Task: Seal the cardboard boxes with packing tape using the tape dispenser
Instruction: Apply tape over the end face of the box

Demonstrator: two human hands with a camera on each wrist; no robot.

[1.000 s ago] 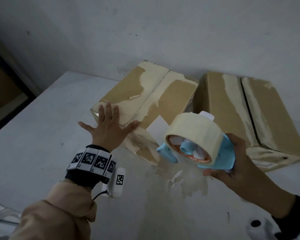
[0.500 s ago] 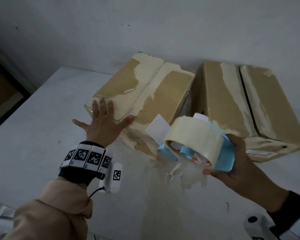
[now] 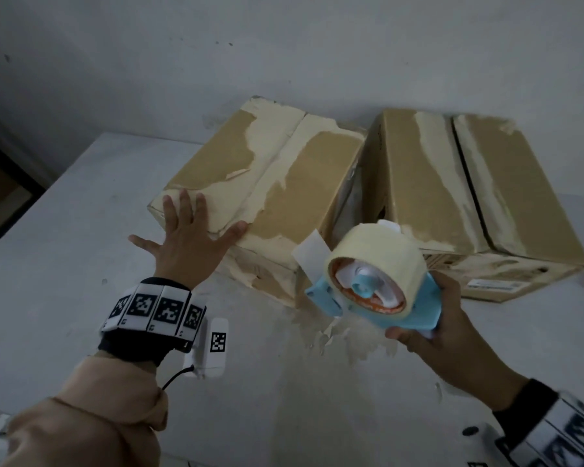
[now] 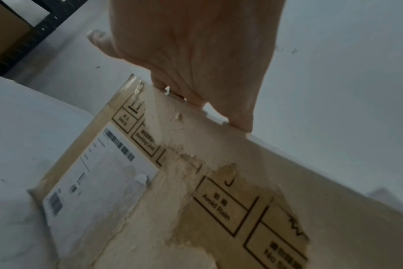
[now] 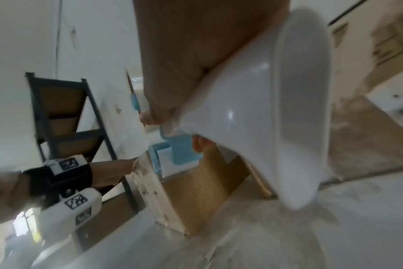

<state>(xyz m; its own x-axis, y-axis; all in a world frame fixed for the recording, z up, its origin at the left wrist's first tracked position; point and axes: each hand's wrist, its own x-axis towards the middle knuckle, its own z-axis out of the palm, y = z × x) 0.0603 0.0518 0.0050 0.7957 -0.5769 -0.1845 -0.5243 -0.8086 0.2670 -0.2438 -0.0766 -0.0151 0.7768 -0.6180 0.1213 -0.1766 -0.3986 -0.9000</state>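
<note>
Near box: the near box (image 3: 267, 197) lay on the table (image 3: 64, 214), its top flaps closed along a centre seam ringed with torn pale paper where old tape had stripped the surface.
Far box: the far box (image 3: 469, 197) sat just beside the near box, on its right, with a dark seam down the top.
Dispenser: the blue dispenser (image 3: 375, 291), carrying a full roll, hung in the air just off the near box's front right corner, not touching it; a loose tab of tape (image 3: 309, 251) stuck out toward that corner.
Right hand: the right hand (image 3: 445, 321) was wrapped round the dispenser's handle.
Left hand: the left hand (image 3: 189, 237) lay flat with fingers spread on the near box's front left top edge, gripping nothing.
Doing it well: probably best to stick the tab low on the near box's front face in line with the seam, press hard, then draw straight back along the seam while the flat hand keeps the box from sliding; the torn paper may grip tape poorly.
Left wrist view: showed the near box's front with a barcode label (image 4: 92, 172) and printed handling marks, hidden from the head.
Right wrist view: showed a dark shelf rack (image 5: 65, 116) beyond the near box; it was blurred.
</note>
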